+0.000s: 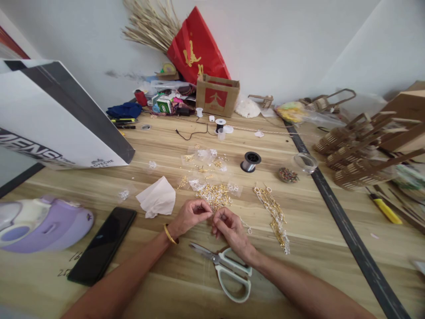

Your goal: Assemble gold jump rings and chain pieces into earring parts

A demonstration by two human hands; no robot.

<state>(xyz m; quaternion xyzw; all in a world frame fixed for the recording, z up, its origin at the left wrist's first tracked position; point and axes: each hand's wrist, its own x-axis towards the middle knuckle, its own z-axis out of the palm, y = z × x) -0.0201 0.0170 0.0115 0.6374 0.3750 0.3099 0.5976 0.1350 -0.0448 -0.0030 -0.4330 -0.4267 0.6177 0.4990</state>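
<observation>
My left hand (194,216) is closed in a pinch, its thumb and forefinger meeting over a tiny item I cannot make out. Fingertip to fingertip with it, my right hand (232,228) pinches too; what it grips is hidden. A thin silver chain (246,225) with a ring at its end emerges from behind the right hand, and whether the fingers hold it is unclear. Just beyond both hands lies a heap of gold and silver jewelry findings (215,195). White-handled scissors (232,270) rest below the right hand. Gold and silver chains (274,217) lie bunched to the right.
A wire spool (250,162) and a dish of beads (288,174) stand farther back. Left are a tissue (156,198), a phone (102,246), a purple-white device (46,223) and a large box (59,119). Small wooden baskets (358,150) and a yellow-handled tool (387,209) are right.
</observation>
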